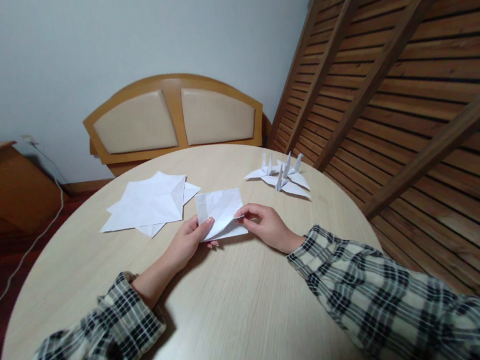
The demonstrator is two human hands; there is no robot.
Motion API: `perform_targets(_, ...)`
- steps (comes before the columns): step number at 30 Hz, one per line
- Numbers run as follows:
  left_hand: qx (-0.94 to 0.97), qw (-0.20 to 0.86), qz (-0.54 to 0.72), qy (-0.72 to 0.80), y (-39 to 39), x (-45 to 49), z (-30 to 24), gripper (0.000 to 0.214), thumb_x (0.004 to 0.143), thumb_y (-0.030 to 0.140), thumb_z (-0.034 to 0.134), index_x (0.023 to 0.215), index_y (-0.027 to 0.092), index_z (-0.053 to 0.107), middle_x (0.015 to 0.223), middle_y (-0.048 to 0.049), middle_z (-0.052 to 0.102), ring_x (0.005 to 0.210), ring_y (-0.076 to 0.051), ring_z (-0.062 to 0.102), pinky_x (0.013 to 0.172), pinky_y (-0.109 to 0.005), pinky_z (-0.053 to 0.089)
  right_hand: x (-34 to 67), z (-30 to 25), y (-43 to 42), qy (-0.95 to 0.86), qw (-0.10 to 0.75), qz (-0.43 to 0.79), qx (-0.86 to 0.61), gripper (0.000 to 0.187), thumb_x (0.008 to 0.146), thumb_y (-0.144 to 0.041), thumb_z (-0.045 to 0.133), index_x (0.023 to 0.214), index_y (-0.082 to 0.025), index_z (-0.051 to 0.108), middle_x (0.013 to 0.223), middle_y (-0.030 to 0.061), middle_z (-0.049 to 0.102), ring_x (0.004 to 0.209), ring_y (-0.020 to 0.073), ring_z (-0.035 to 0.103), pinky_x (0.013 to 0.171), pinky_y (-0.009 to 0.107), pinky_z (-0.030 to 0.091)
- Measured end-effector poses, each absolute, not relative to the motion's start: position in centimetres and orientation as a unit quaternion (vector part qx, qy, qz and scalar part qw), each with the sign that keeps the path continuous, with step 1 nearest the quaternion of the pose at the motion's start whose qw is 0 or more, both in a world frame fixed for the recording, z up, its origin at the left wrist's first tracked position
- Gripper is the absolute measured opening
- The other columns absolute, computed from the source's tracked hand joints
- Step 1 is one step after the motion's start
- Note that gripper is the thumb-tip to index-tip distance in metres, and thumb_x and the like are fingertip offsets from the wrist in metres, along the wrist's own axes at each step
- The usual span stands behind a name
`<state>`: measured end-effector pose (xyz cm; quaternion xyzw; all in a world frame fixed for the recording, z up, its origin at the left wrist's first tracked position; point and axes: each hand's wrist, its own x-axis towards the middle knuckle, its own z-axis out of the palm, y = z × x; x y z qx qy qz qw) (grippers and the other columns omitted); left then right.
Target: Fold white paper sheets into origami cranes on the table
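A small folded sheet of white paper (221, 207) is held up over the middle of the table. My left hand (190, 235) grips its left side, thumb on the front face and fingers behind and below. With thumb and forefinger, my right hand (264, 222) pinches a raised flap at the paper's right side. The flap's lower edge lifts away from the layer beneath. To the left lies a stack of creased white paper sheets (148, 200), turned at different angles. Several folded paper cranes (285, 178) stand grouped together on the right.
All of this is on a round, light wood table (225, 320). Behind it stands a wooden headboard (178, 111) with beige panels. Slatted wooden boards (406, 59) lean along the right. At the left are a wooden cabinet (1, 185) and a white cable (21, 258).
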<state>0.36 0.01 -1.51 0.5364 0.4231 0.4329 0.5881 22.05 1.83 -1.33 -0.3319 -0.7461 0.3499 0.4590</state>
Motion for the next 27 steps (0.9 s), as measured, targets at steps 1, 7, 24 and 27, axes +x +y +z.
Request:
perform_targets(1, 0.536, 0.589, 0.432, 0.423, 0.02, 0.38, -1.55, 0.034, 0.082, 0.045, 0.066, 0.091, 0.014, 0.057, 0.071, -0.0021, 0.064, 0.053, -0.01, 0.059, 0.052, -0.023, 0.049, 22.01, -1.27, 1.8, -0.74, 0.459, 0.357, -0.338, 0.007, 0.086, -0.021, 0.061, 0.089, -0.02, 0.068, 0.089, 0.0024, 0.069, 0.085, 0.0147, 0.063, 0.078, 0.031, 0.049)
perform_targets(7, 0.545, 0.582, 0.422, 0.43, -0.12, 0.51, -1.48, 0.037, 0.082, 0.048, 0.064, 0.093, 0.014, 0.058, 0.076, -0.0025, 0.064, 0.056, -0.011, 0.061, 0.053, -0.023, 0.05, 21.9, -0.85, 1.66, -0.728, 0.456, 0.369, -0.356, 0.017, 0.087, -0.036, 0.063, 0.082, -0.019, 0.065, 0.078, 0.0006, 0.064, 0.075, 0.0137, 0.058, 0.07, 0.029, 0.046)
perform_targets(24, 0.647, 0.509, 0.361, 0.439, -0.43, 0.42, -1.2, 0.037, 0.08, 0.05, 0.064, 0.086, 0.014, 0.057, 0.067, -0.0028, 0.062, 0.058, -0.014, 0.058, 0.054, -0.025, 0.046, 21.93, -1.11, 1.79, -0.702, 0.486, 0.367, -0.37, 0.021, 0.085, -0.038, 0.065, 0.08, -0.021, 0.053, 0.074, -0.0019, 0.056, 0.066, 0.012, 0.053, 0.062, 0.027, 0.044)
perform_targets(27, 0.664, 0.488, 0.341, 0.452, -0.62, 0.49, -1.0, 0.037, 0.076, 0.048, 0.068, 0.086, 0.015, 0.058, 0.065, -0.0024, 0.063, 0.057, -0.015, 0.058, 0.051, -0.024, 0.043, 21.91, -1.0, 1.64, -0.711, 0.481, 0.348, -0.377, 0.022, 0.085, -0.039, 0.064, 0.079, -0.021, 0.052, 0.072, -0.0021, 0.055, 0.064, 0.0118, 0.052, 0.06, 0.027, 0.043)
